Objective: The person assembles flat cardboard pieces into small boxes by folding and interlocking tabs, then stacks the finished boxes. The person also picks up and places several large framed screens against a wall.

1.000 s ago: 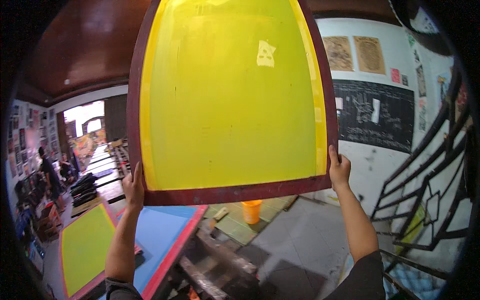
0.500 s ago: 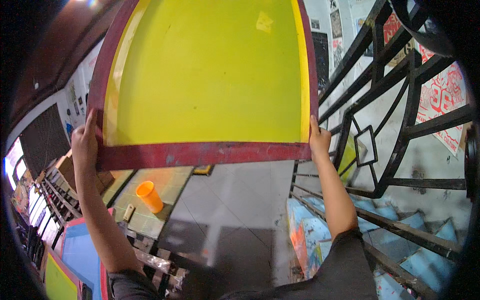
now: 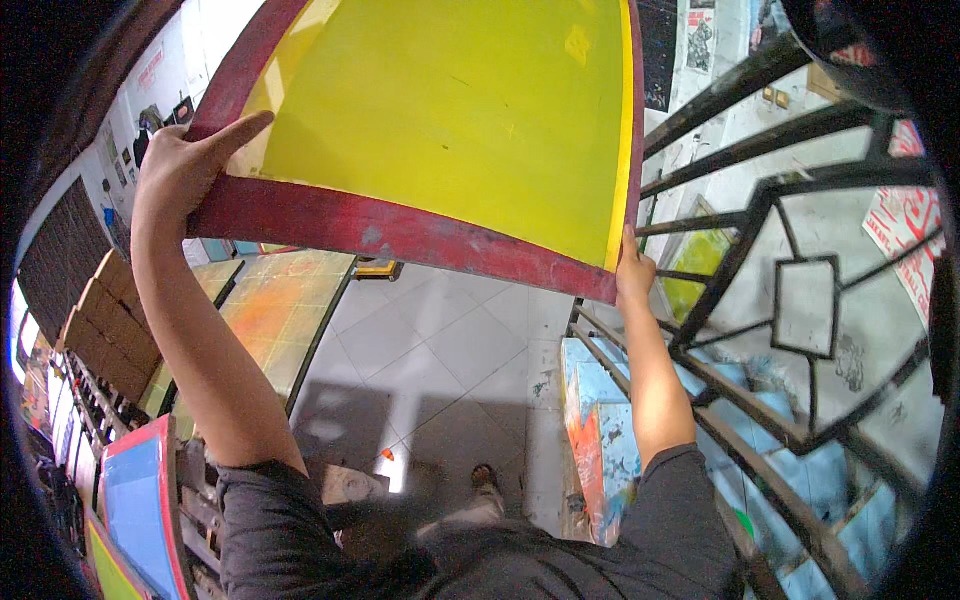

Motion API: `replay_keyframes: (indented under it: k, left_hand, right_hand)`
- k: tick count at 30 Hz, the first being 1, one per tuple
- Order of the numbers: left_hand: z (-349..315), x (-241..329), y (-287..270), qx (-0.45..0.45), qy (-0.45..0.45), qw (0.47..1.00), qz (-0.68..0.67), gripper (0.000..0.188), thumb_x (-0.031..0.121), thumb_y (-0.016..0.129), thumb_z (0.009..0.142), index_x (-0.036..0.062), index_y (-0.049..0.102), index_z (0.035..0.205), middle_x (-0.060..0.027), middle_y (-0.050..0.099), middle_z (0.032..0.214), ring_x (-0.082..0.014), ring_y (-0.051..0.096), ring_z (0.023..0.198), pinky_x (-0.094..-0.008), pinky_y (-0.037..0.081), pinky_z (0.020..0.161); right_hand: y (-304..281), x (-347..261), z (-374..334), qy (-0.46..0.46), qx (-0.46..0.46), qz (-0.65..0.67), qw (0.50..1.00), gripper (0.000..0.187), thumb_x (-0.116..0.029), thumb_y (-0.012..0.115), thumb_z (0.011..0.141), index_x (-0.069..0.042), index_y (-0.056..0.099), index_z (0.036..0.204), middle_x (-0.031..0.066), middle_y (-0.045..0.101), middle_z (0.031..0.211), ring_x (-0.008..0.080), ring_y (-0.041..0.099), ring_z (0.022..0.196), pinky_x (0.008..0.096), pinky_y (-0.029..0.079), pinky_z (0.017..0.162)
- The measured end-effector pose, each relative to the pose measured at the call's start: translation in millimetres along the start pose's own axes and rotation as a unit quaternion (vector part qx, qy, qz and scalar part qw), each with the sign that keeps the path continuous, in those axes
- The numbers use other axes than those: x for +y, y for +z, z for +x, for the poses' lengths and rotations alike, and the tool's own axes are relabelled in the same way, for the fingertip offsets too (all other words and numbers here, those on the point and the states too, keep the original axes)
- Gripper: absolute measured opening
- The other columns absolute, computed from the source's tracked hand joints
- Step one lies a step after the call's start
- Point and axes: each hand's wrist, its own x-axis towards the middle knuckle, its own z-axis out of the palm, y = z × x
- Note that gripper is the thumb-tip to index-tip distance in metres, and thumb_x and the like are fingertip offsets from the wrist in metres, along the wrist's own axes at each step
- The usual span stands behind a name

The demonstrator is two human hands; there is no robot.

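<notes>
A screen printing frame (image 3: 400, 232) with dark red bars and yellow-green mesh (image 3: 450, 120) is raised in front of me. Its lower bar slopes down to the right, and the upper end runs out of view. At the lower left corner, my left hand (image 3: 185, 165) grips the side bar, thumb stretched over the mesh edge. My right hand (image 3: 635, 275) clasps the lower right corner, thumb on the near face and the other fingers mostly hidden.
A black metal railing (image 3: 740, 385) runs along the right beside blue steps (image 3: 845, 525). On the left stand a long work table (image 3: 270, 305), cardboard boxes (image 3: 115, 315) and another frame with blue mesh (image 3: 140, 500). Grey floor tiles (image 3: 430, 340) lie below.
The frame has tilted, its left side rising with my left hand, whose thumb now reaches over the mesh. My view has shifted, and the orange cup on the table is out of sight.
</notes>
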Motion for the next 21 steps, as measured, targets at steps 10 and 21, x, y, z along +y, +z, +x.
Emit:
replay_keyframes:
  k: [10,21]
  left_hand:
    - [140,-35,197,-0.167,0.01,0.986,-0.007,0.039,0.027,0.077,0.061,-0.0023,0.064,0.084,-0.0061,0.063,0.071,-0.0123,0.057,0.056,-0.0262,0.047,0.053]
    - [223,-71,430,-0.363,-0.01,0.93,0.062,0.043,0.038,0.077,0.058,-0.0009,0.062,0.065,-0.0061,0.06,0.062,-0.0111,0.055,0.051,-0.0275,0.044,0.047]
  right_hand:
    - [102,125,128,0.093,-0.08,0.022,0.992,0.051,-0.043,0.062,0.077,0.007,0.062,0.083,0.0103,0.062,0.082,0.0155,0.056,0.074,0.0298,0.044,0.069]
    - [115,249,212,0.279,-0.168,-0.158,0.932,0.053,-0.042,0.07,0.068,0.01,0.061,0.079,0.0113,0.061,0.081,0.0161,0.057,0.074,0.0312,0.044,0.068]
